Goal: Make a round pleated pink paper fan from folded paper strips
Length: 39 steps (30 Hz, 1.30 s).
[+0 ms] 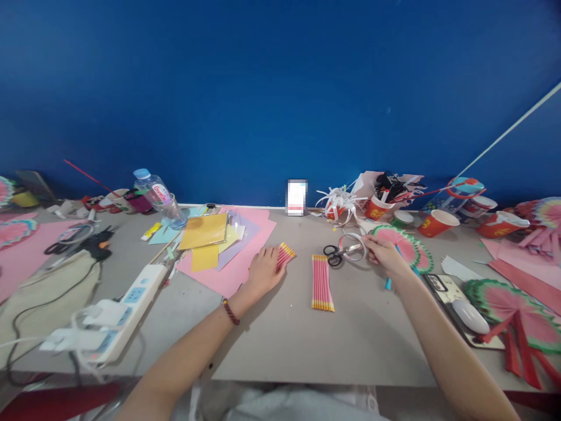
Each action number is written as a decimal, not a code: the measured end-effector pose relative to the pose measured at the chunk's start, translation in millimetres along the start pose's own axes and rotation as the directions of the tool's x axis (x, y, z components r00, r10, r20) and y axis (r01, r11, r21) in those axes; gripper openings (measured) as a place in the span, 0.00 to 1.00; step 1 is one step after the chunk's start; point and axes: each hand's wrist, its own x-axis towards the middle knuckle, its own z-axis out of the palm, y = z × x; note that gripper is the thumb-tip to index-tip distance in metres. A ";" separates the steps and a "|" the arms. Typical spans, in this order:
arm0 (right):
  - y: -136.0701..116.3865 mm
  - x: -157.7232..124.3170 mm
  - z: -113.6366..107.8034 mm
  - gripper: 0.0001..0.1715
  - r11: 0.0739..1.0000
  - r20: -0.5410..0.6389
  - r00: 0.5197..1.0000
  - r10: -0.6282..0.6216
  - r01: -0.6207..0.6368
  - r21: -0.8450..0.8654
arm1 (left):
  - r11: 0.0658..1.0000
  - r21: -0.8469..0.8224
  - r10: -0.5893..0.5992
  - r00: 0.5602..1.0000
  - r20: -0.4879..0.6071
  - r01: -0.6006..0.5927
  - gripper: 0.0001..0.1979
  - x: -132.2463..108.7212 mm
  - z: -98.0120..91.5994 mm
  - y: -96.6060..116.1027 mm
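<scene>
**Both hands low on craft table: left on pleated bundle, right on tape ring**

Logged left hand [264, 273] palm-down on grey table [359, 345], fingers loosely bent, tips laid over a small pleated pink bundle [285, 256] at the hand's 1 o'clock. Could not tell whether gripped or only pressed. Noted a dark bead bracelet [231, 312] on that wrist.

Logged right hand [382, 251] with fingers drawn together, pinched on the rim of a clear tape ring [353, 247] at the hand's 9 o'clock. Saw the ring lying over black-handled scissors [334, 255], touching them.

Marked a long pleated pink strip [322, 282] flat on the table between both hands, untouched, with the bundle at its 10 o'clock and the scissors at its 1 o'clock.

Tagged a pink paper sheet [232, 269] just at 9 o'clock of the left hand, and yellow sheets [204, 231] stacked on it. Tagged a water bottle [158, 196] further out at 10 o'clock, tilted. Placed a white power strip [127, 301] at 8 o'clock, near the table edge.

Tagged a green-edged paper fan [409, 248] just beyond the right hand at 2 o'clock, and a red paper cup [438, 222] past it. Spotted a white mouse [470, 316] at 4 o'clock of the right forearm, resting on a phone.
</scene>
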 end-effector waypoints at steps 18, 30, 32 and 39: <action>-3.8 -2.6 41.8 0.18 0.390 0.229 0.799 -0.556 0.494 -0.777 | 1.000 0.028 0.009 1.000 -0.005 -0.009 0.22 1.1 2.9 0.2; -6.4 -10.8 32.7 0.19 0.170 0.197 0.769 -0.608 0.368 -0.914 | 1.000 0.003 0.003 1.000 0.013 -0.003 0.23 1.3 -1.3 1.0; -13.3 -14.9 33.0 0.18 0.291 0.136 0.753 -0.643 0.405 -0.867 | 1.000 -0.013 0.001 1.000 0.000 -0.001 0.23 2.4 -4.3 1.0; -45.2 -35.8 57.6 0.17 0.777 0.109 0.850 -0.516 0.518 -0.357 | 0.890 -0.424 0.092 0.976 -0.195 -0.169 0.15 11.5 -46.1 18.5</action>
